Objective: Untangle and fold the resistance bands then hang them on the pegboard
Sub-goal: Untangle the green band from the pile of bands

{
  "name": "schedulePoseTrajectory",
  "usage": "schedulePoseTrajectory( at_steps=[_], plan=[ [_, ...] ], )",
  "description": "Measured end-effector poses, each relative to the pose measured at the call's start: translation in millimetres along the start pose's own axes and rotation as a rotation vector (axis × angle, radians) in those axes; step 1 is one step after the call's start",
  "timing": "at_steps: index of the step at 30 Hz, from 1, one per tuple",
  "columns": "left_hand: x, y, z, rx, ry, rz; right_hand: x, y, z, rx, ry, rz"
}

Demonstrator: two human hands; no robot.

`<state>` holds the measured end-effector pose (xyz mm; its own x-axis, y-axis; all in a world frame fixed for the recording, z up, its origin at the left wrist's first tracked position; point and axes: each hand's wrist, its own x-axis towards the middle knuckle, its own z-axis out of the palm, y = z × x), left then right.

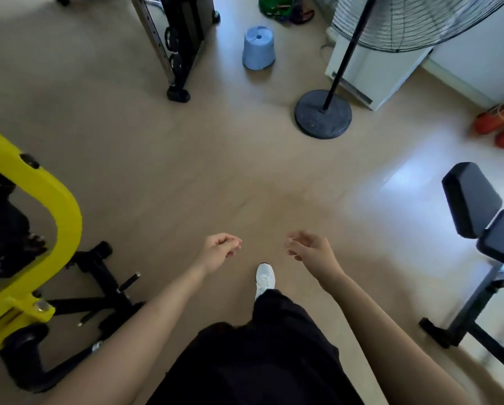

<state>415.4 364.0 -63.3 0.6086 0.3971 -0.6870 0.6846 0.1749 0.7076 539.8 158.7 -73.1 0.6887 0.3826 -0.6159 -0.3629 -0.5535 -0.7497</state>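
Observation:
A heap of coloured resistance bands (282,8), green and dark, lies on the floor at the far top of the view, beside a blue stool. My left hand (220,249) hangs low over the floor with its fingers loosely curled and nothing in it. My right hand (309,247) is beside it, fingers relaxed and spread, also holding nothing. Both hands are far from the bands. No pegboard is in view.
An upturned blue stool (258,48) stands near the bands. A standing fan's round base (322,114) is right of centre. A yellow-framed machine (40,206) fills the left side, a black padded bench (478,206) the right, and a black rack foot (178,94) is behind.

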Motion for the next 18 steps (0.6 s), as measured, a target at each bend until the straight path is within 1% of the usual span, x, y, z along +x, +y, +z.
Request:
schedulePoseTrajectory(
  at_steps=[3,6,12,14,18],
  plan=[
    [29.8,37.5,-9.7,0.015,0.014,0.015,45.7,-35.2,-14.4,-0.034,-0.033,-0.032],
    [56.1,68.0,-26.8,-0.021,0.052,0.02,86.2,-77.0,-18.7,-0.068,-0.046,-0.054],
    [121.0,105.8,-74.1,-0.161,0.123,-0.042,165.3,-144.9,6.4,-0.099,-0.086,-0.067],
    [145.3,117.8,-91.3,-0.163,0.1,-0.055,191.9,-166.7,19.7,-0.118,-0.098,-0.067],
    [195.9,153.2,-127.2,-0.173,0.035,-0.04,233.5,-215.1,45.6,-0.161,-0.057,-0.068]
  ],
)
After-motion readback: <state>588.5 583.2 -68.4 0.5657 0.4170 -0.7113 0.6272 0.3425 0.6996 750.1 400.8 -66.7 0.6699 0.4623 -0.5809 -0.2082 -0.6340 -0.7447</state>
